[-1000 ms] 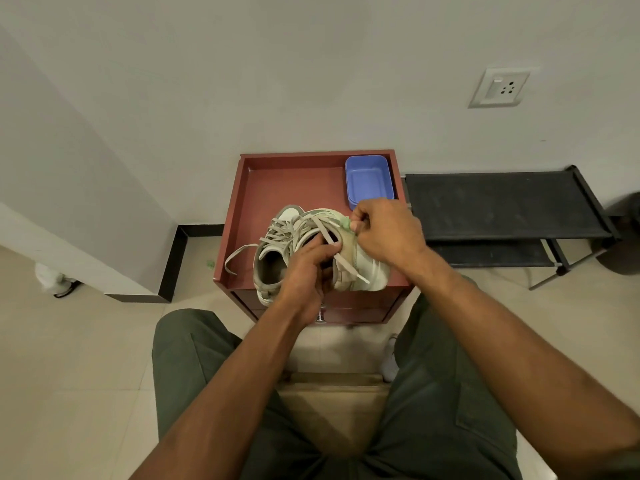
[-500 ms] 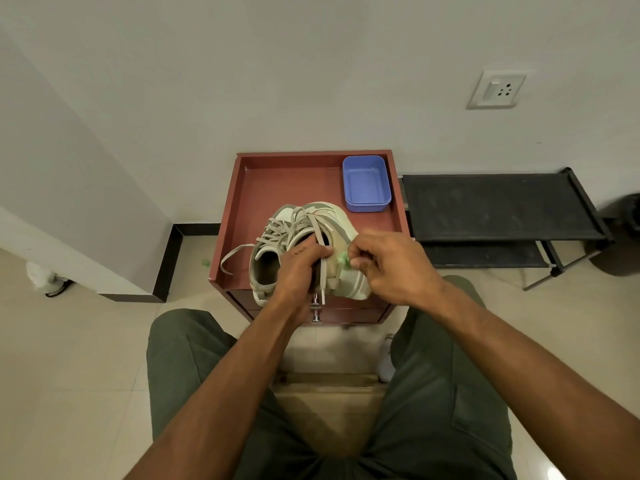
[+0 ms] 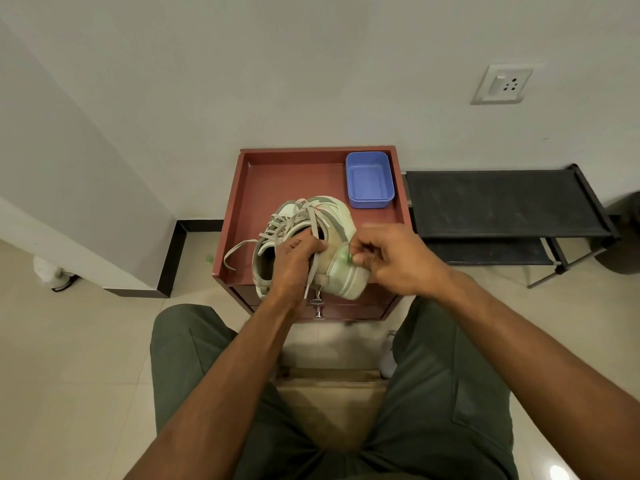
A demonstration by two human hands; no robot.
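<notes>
- My left hand grips the shoe by its opening, tipped on its side.
- My right hand pinches a green bit against the shoe, just beside my left hand.
- A second ago the bit was up near the toe; now it is low, by the heel.
- I think this side is nearly rubbed clean.

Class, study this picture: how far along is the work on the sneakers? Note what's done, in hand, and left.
Done: laces hang loose on the held sneaker and the second sneaker, which lies on the cabinet. In hand: the left hand grips the held one at its opening; the right hand pinches a small green piece against its side. Left, probably: the rest of it, then the second sneaker.
</notes>
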